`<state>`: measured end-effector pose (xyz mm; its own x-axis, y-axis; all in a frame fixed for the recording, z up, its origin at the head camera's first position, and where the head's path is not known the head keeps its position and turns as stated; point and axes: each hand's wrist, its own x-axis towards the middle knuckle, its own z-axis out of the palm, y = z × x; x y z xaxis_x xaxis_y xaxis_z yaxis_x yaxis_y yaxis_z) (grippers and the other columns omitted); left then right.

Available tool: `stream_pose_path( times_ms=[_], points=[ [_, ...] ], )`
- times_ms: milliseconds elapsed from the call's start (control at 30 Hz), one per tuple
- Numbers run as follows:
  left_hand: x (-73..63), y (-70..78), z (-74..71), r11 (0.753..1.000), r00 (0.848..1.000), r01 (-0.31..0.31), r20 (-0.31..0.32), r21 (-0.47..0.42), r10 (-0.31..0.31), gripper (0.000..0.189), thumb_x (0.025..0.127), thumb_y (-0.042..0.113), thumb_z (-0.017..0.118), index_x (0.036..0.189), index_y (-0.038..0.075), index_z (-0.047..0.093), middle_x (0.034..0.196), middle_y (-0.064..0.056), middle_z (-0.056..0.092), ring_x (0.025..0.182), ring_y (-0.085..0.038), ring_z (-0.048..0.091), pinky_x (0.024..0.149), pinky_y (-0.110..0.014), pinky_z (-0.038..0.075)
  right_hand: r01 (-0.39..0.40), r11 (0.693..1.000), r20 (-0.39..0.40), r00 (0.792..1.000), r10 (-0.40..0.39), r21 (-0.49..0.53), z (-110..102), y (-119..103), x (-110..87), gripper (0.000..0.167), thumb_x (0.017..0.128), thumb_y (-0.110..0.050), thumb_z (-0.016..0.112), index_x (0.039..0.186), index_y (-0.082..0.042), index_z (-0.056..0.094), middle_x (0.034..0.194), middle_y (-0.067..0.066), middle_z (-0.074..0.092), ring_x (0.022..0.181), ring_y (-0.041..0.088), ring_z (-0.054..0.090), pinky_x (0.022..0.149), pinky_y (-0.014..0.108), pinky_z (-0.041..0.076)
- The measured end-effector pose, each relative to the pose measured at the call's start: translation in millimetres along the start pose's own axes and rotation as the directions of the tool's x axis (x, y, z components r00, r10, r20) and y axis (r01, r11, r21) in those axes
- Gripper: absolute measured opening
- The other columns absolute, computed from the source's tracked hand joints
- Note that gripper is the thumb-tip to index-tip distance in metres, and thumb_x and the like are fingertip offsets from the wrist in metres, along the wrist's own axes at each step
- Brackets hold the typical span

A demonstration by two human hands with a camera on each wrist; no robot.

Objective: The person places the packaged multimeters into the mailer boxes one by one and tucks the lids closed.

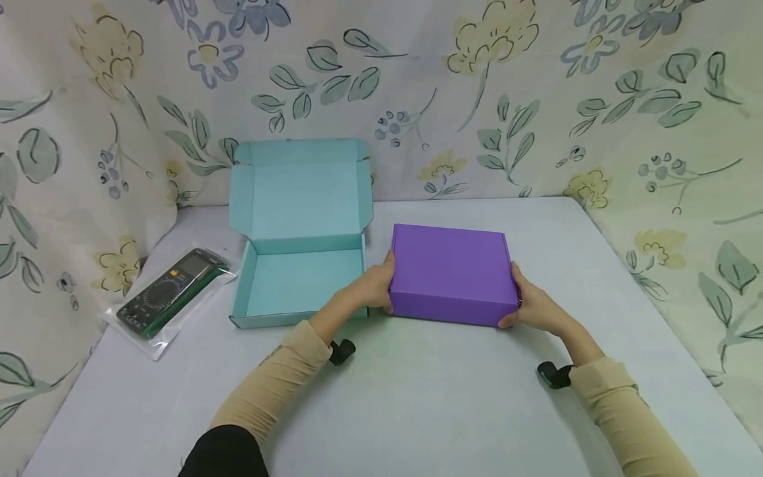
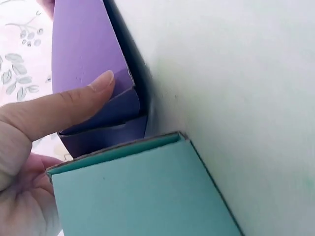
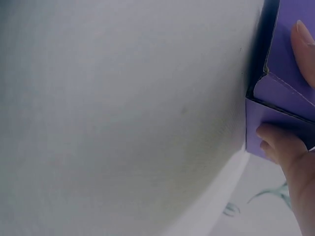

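A closed purple cardboard box (image 1: 456,268) sits on the white table, a person's hand at each end. The left hand (image 1: 377,286) grips its left end; in the left wrist view the thumb (image 2: 74,105) lies across the front face near the corner. At the right end the right hand (image 1: 539,306) holds the box, its thumb on the front and other fingers (image 3: 280,142) against the side flap. Just left of the purple box stands a teal cardboard box (image 1: 306,281), lid raised, with nothing inside. The left hand passes close by its right wall.
A black and green multimeter (image 1: 175,291) in a clear plastic bag lies at the table's left. Floral cloth (image 1: 429,86) hangs behind and at both sides of the white table (image 1: 453,397). The teal lid (image 1: 304,189) leans back near the cloth.
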<state>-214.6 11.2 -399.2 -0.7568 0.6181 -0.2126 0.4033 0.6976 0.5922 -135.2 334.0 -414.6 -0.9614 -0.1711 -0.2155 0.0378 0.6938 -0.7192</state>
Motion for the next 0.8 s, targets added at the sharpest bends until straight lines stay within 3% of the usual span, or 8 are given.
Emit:
stream_pose_path(
  times_ms=[133,233,367,600,800],
  points=[
    [1.2,1.1,0.5,0.999,0.998,0.045,-0.032,-0.028,-0.046,0.119,0.062,-0.002,0.089,0.148,-0.016,0.008,0.129,-0.030,0.055,0.114,-0.034,0.058,0.099,-0.041,0.049,0.003,1.000,0.000,1.000,-0.003,0.011,-1.6,1.0,1.1,0.132,0.065,-0.010,0.090,0.150,0.008,-0.010,0.152,0.038,0.006,0.137,0.056,0.016,0.110,0.066,0.019],
    [2.3,3.8,-0.6,0.997,0.995,0.073,-0.061,-0.030,-0.075,0.102,0.058,-0.003,0.090,0.142,-0.014,0.032,0.120,-0.026,0.061,0.107,-0.033,0.061,0.094,-0.040,0.051,-0.006,0.998,0.004,1.000,0.006,0.065,-3.5,1.8,1.5,0.132,0.064,-0.008,0.090,0.150,0.008,-0.009,0.152,0.036,0.010,0.138,0.054,0.018,0.111,0.063,0.020],
    [4.0,5.3,-0.7,0.996,0.991,0.092,-0.096,-0.020,-0.094,0.073,0.054,-0.005,0.091,0.117,-0.007,0.055,0.106,-0.019,0.066,0.097,-0.030,0.062,0.088,-0.038,0.054,-0.021,0.993,0.002,1.000,0.020,0.120,-4.8,3.9,3.8,0.130,0.063,-0.005,0.090,0.151,0.008,-0.005,0.151,0.037,0.017,0.137,0.052,0.022,0.111,0.061,0.021],
    [3.6,10.2,3.9,0.991,0.976,0.130,-0.179,0.023,-0.124,0.060,0.053,-0.005,0.091,0.104,-0.009,0.060,0.091,-0.017,0.066,0.079,-0.026,0.061,0.073,-0.035,0.057,-0.022,0.994,-0.032,0.999,0.026,0.104,-5.8,6.8,8.9,0.126,0.060,-0.005,0.092,0.151,0.010,0.005,0.146,0.038,0.029,0.134,0.051,0.032,0.110,0.059,0.029],
    [6.3,10.4,9.4,0.988,0.970,0.149,-0.196,0.029,-0.141,0.062,0.051,-0.006,0.092,0.104,-0.010,0.059,0.091,-0.018,0.067,0.079,-0.027,0.063,0.074,-0.035,0.057,-0.036,0.989,-0.027,0.999,0.041,0.144,-4.6,10.7,10.6,0.124,0.062,-0.001,0.089,0.151,0.011,0.004,0.147,0.038,0.026,0.135,0.052,0.028,0.111,0.059,0.026]
  ],
)
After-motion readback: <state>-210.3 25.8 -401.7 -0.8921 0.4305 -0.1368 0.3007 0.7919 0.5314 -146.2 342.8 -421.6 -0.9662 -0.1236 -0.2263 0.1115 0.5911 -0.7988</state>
